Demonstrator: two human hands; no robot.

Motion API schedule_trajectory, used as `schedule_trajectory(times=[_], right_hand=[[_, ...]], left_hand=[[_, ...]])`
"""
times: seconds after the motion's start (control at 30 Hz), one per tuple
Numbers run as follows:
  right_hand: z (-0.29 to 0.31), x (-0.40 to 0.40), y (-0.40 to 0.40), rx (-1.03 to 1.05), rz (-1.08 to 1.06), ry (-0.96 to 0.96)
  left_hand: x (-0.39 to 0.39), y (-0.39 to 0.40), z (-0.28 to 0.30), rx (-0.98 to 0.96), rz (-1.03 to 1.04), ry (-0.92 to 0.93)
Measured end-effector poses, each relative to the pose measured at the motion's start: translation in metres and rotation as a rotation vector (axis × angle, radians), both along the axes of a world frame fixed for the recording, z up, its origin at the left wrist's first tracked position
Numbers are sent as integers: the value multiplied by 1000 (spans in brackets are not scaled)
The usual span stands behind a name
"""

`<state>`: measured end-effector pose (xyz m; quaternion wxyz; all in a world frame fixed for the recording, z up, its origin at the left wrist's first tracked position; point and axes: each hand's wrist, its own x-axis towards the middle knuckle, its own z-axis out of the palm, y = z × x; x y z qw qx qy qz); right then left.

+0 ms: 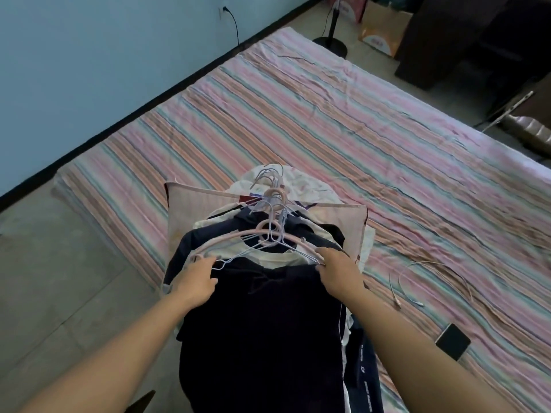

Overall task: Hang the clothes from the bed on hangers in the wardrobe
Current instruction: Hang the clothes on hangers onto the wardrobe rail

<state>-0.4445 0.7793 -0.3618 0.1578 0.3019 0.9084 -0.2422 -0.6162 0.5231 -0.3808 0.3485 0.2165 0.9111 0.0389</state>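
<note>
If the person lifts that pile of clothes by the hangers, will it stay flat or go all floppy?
Probably floppy: the dark clothes are soft cloth, draped and wrinkled over the bed edge. The hangers look like thin wire and plastic, so they should stay stiff but may slide and tangle. With several garments stacked, it is likely heavy for the left hand and right hand.

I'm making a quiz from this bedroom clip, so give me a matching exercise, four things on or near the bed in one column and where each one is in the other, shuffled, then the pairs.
Things:
1. left hand
2. right hand
3. phone
4. white cable

Places:
A. lying flat on the striped sheet, near its right edge
B. at the left end of the pink hanger
C. looped on the sheet, right of the clothes pile
D. at the right end of the pink hanger

Pairs: 1-B, 2-D, 3-A, 4-C
</note>
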Motion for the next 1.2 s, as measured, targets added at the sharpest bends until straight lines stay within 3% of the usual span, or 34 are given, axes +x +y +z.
schedule_trajectory(times=[0.13, 0.33, 0.67, 0.87, 1.2], right_hand=[[-20, -6, -1, -57, 6, -26], [-36, -12, -2, -28, -70, 3], [-8, -9, -14, 51, -139, 17], [17, 10, -33, 79, -145, 123], [100, 52, -89, 100, -117, 275]], left_hand=[[6, 11, -19, -39, -24, 35], [7, 10, -31, 54, 80, 146], [9, 5, -22, 211, 174, 142], [19, -16, 4, 268, 211, 129], [59, -95, 86, 605, 223, 87]])
